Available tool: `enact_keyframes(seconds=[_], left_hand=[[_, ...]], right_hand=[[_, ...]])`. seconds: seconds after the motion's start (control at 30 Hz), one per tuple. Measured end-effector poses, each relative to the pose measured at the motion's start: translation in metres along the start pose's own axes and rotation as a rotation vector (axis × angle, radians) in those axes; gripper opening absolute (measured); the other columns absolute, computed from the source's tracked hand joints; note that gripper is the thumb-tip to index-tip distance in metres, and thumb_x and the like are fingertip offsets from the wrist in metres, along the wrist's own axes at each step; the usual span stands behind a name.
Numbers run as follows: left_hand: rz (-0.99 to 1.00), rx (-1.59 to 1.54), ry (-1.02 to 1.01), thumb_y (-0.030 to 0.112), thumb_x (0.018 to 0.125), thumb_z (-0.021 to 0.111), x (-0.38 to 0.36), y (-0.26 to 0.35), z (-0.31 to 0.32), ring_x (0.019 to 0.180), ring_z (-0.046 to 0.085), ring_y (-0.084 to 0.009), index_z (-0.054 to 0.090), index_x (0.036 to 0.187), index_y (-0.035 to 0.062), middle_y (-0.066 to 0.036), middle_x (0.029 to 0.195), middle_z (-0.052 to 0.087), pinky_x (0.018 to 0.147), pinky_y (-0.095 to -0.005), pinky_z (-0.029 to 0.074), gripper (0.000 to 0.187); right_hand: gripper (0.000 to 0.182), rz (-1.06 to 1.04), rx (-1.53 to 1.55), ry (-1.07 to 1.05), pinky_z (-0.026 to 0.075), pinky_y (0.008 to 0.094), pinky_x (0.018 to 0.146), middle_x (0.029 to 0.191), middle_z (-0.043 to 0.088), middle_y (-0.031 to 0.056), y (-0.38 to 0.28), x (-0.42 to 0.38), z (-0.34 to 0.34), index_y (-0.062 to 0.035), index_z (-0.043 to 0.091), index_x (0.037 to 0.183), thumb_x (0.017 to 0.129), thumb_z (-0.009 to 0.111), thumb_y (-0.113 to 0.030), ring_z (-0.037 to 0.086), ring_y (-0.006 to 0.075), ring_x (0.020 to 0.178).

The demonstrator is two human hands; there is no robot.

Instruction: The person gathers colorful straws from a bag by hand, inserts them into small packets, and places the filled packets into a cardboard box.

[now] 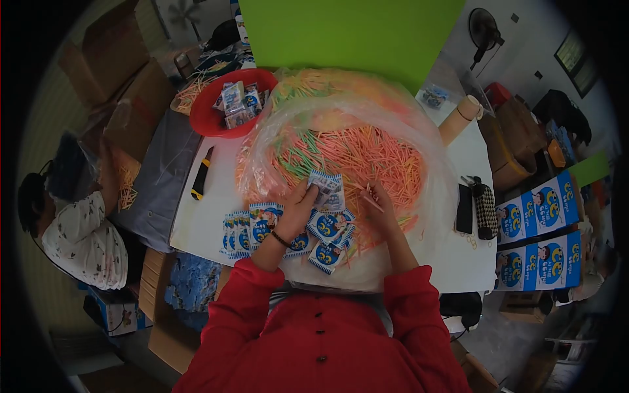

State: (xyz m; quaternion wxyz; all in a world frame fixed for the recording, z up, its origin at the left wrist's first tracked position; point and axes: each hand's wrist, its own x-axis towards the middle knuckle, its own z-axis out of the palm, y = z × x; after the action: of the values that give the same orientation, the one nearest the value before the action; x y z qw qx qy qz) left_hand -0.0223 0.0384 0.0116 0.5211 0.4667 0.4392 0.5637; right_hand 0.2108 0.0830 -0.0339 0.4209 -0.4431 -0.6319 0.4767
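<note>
My left hand [296, 213] is closed on a small blue-and-white packet [327, 190], its back side up, at the near edge of a big clear plastic bag [436, 157]. The bag lies open and holds a heap of thin pink, orange and green sticks [367, 154]. To the right of the packet, my right hand [380, 208] pinches a few pale pink sticks [371, 196]. Below my hands lie more packets [327, 226], some overlapping. A row of similar packets [242, 230] stands to the left of my left wrist.
A red bowl [203, 114] with packets stands at the back left, above a yellow-black cutter [202, 174]. On the right are a phone [464, 209], a checkered case [485, 213], a cardboard tube [460, 118] and printed boxes [550, 262]. Another person [85, 236] sits at far left.
</note>
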Motion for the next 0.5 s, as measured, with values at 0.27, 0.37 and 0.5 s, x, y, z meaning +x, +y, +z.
enact_keyframes(seconds=[0.27,0.37,0.5], left_hand=[[0.005,0.18,0.001,0.023,0.097,0.057,-0.001,-0.016,-0.008,0.086,0.06,-0.0075,0.063,0.109,-0.0016,-0.005,0.094,0.068,0.074,-0.024,0.049,0.027],[0.014,0.299,0.065,0.023,0.098,0.056,-0.001,-0.008,-0.014,0.087,0.06,-0.0069,0.062,0.111,-0.0026,-0.008,0.096,0.069,0.073,-0.0244,0.049,0.03],[0.098,0.119,0.128,0.022,0.098,0.055,0.0,-0.006,-0.018,0.084,0.062,-0.0132,0.061,0.107,-0.0034,-0.012,0.093,0.067,0.073,-0.0275,0.048,0.028]], right_hand=[[0.008,-0.241,0.171,0.149,0.044,0.0266,0.077,0.092,0.056,0.0024,0.003,0.018,0.001,-0.0044,0.056,0.103,0.095,0.055,-0.008,0.053,0.0134,0.084],[0.008,0.033,0.452,0.326,0.046,0.0288,0.072,0.087,0.055,0.0039,0.001,0.028,-0.011,-0.0028,0.055,0.095,0.096,0.053,-0.01,0.052,0.0146,0.077],[0.016,-0.115,-0.335,0.267,0.047,0.0307,0.069,0.082,0.055,0.0086,-0.024,0.033,-0.029,-0.0013,0.053,0.092,0.095,0.056,-0.016,0.054,0.0164,0.075]])
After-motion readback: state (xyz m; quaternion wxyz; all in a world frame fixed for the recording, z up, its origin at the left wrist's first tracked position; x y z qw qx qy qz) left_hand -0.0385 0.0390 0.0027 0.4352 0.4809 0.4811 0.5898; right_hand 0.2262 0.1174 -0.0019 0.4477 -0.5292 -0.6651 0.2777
